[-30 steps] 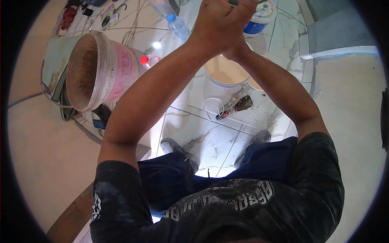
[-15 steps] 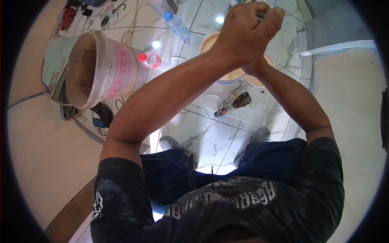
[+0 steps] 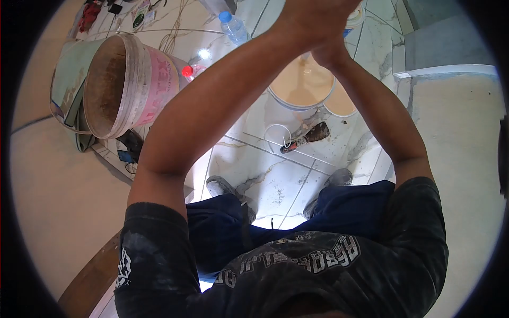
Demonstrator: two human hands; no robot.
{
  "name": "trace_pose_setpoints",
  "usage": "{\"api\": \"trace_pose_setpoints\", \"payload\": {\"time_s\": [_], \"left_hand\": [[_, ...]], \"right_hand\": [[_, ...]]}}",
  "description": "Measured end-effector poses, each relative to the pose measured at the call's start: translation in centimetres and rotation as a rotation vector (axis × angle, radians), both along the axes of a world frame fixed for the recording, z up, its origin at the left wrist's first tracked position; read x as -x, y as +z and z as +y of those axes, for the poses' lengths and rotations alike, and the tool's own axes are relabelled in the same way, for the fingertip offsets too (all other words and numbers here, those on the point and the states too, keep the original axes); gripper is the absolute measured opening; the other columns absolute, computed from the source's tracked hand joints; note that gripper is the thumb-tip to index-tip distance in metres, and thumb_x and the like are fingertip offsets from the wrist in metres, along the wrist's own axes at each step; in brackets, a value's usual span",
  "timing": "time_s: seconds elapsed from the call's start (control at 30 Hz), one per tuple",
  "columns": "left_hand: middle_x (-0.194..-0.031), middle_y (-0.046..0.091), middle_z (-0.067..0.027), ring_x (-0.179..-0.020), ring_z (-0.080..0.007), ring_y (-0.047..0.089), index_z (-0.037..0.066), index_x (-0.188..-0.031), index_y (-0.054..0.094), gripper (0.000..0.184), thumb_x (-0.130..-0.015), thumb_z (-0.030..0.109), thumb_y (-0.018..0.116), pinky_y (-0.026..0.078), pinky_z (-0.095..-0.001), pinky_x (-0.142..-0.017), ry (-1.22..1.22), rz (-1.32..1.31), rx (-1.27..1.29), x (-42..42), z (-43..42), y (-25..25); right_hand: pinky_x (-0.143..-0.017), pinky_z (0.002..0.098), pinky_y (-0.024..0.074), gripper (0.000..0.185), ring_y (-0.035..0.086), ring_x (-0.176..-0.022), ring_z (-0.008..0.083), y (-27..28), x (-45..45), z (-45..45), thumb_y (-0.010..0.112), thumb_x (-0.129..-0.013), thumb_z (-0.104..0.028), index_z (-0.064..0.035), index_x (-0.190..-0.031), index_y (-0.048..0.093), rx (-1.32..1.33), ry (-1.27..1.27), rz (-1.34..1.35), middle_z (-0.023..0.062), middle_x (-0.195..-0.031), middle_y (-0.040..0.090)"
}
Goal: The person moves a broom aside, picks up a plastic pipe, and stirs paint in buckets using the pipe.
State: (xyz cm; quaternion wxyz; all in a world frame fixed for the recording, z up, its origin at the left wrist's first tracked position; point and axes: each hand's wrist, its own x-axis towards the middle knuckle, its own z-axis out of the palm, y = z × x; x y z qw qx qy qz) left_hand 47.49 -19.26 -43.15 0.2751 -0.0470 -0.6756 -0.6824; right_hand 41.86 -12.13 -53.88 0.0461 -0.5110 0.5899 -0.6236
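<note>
My left hand [image 3: 318, 21] is a closed fist at the top edge, its fingertips cut off by the frame. Half a second ago the grey round end of a handle showed in that fist; now it is out of sight. Just below and against it, my right hand [image 3: 330, 52] is mostly covered by the left, so its fingers do not show. Both hands are above an open bucket of beige paint-like liquid [image 3: 302, 87]. A second container of beige liquid [image 3: 340, 103] stands beside it, partly behind my right forearm.
A dirty brush-like tool [image 3: 306, 138] lies on the tiles near a white wire bucket handle [image 3: 287, 139]. At left a large empty-looking pink-labelled bucket [image 3: 154, 87] lies tilted. Bottles with blue [image 3: 233, 27] and red [image 3: 188, 72] caps stand behind my left arm.
Both hands have moved up and away from my body, partly out of the frame. More of the beige liquid's surface shows now, and the handle end has gone from view.
</note>
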Motion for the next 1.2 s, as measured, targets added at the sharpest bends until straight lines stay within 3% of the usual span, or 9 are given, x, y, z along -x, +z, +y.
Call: {"api": "trace_pose_setpoints", "payload": {"time_s": [0.13, 0.2, 0.43, 0.7, 0.77, 0.8, 1.03, 1.1, 1.2], "left_hand": [[-0.056, 0.041, 0.0036, -0.054, -0.006, 0.035, 0.002, -0.067, 0.049, 0.041, -0.094, 0.033, 0.052, 0.031, -0.0254, -0.046, 0.057, -0.051, 0.069, -1.1, -1.4, 0.1], [-0.056, 0.041, 0.0026, -0.054, -0.0067, 0.036, 0.002, -0.067, 0.049, 0.043, -0.094, 0.035, 0.052, 0.032, -0.026, -0.046, 0.101, -0.139, 0.143, -2.0, -1.6, 0.1], [-0.059, 0.047, -0.0033, -0.055, -0.0122, 0.042, 0.002, -0.073, 0.051, 0.045, -0.093, 0.042, 0.05, 0.037, -0.0291, -0.051, -0.023, -0.193, 0.129, -4.3, -0.7, 0.5], [-0.122, 0.046, -0.0187, -0.107, -0.0265, 0.049, 0.001, -0.133, 0.035, 0.073, -0.09, 0.059, 0.043, 0.039, -0.036, -0.093, -0.187, -0.186, 0.117, -8.9, -4.2, 1.2], [-0.099, 0.06, -0.0087, -0.08, -0.0142, 0.057, 0.001, -0.098, 0.059, 0.047, -0.096, 0.043, 0.038, 0.045, -0.0296, -0.071, 0.127, -0.058, 0.141, -10.1, -5.2, -1.5], [-0.124, 0.051, -0.0104, -0.098, -0.0197, 0.057, 0.002, -0.117, 0.051, 0.05, -0.098, 0.043, 0.03, 0.043, -0.0331, -0.085, 0.006, -0.218, 0.164, -11.6, -6.7, -1.9], [-0.111, 0.057, -0.0072, -0.087, -0.0181, 0.055, 0.005, -0.111, 0.055, 0.051, -0.096, 0.047, 0.03, 0.044, -0.0321, -0.076, -0.01, -0.665, 0.054, -20.8, -8.5, -9.2], [-0.11, 0.056, -0.0076, -0.086, -0.0178, 0.055, 0.005, -0.109, 0.054, 0.052, -0.096, 0.049, 0.03, 0.044, -0.0319, -0.075, -0.049, -0.867, 0.083, -23.3, -8.4, -12.0], [-0.109, 0.056, -0.0078, -0.086, -0.0175, 0.055, 0.005, -0.108, 0.055, 0.052, -0.096, 0.05, 0.032, 0.044, -0.0317, -0.074, -0.117, -0.999, 0.028, -26.6, -8.4, -16.4]], "right_hand": [[-0.06, 0.0248, 0.0449, 0.016, 0.054, -0.073, 0.0108, -0.9, -2.8, -4.4, 0.053, -0.088, -0.01, -0.0051, -0.103, 0.051, 0.168, -0.547, 0.033, 0.0028, -0.085, 0.056], [-0.081, 0.0305, 0.0446, 0.028, 0.055, -0.096, 0.0175, -1.1, -2.0, -2.4, 0.05, -0.088, -0.014, 0.0019, -0.111, 0.051, 0.055, -0.014, -0.053, 0.0112, -0.103, 0.059], [-0.078, 0.0283, 0.0462, 0.026, 0.055, -0.095, 0.0157, -1.6, -4.4, -0.5, 0.049, -0.09, -0.018, -0.0001, -0.109, 0.052, 0.072, 0.116, -0.287, 0.0096, -0.099, 0.059], [-0.042, 0.0237, 0.0265, 0.021, 0.031, -0.044, 0.0071, 1.5, -2.8, 3.4, 0.052, -0.087, -0.014, -0.0084, -0.07, 0.041, -0.098, 0.338, -0.748, -0.0015, -0.055, 0.037], [-0.042, 0.024, 0.0271, 0.026, 0.032, -0.045, 0.0063, 1.9, -1.7, 3.3, 0.053, -0.086, -0.013, -0.0096, -0.065, 0.038, -0.108, 0.296, -0.69, -0.0015, -0.055, 0.038], [-0.042, 0.0239, 0.027, 0.027, 0.032, -0.045, 0.0065, 1.8, -1.0, 3.1, 0.052, -0.086, -0.013, -0.0095, -0.064, 0.038, -0.077, 0.268, -0.679, -0.0017, -0.054, 0.037], [-0.043, 0.0251, 0.0273, 0.027, 0.031, -0.043, 0.0095, 0.8, 0.9, -0.1, 0.046, -0.087, -0.011, -0.0106, -0.064, 0.033, -0.006, 0.132, -0.574, 0.0001, -0.053, 0.032], [-0.044, 0.0255, 0.0357, 0.007, 0.043, -0.049, 0.0095, -1.1, 1.5, -1.1, 0.049, -0.087, -0.006, -0.0091, -0.08, 0.047, 0.097, 0.264, -0.698, 0.0, -0.062, 0.046], [-0.038, 0.0252, 0.0257, 0.022, 0.03, -0.04, 0.0082, 0.1, -1.1, -2.0, 0.049, -0.086, -0.007, -0.013, -0.069, 0.037, 0.083, 0.231, -0.705, -0.002, -0.051, 0.034]]}}
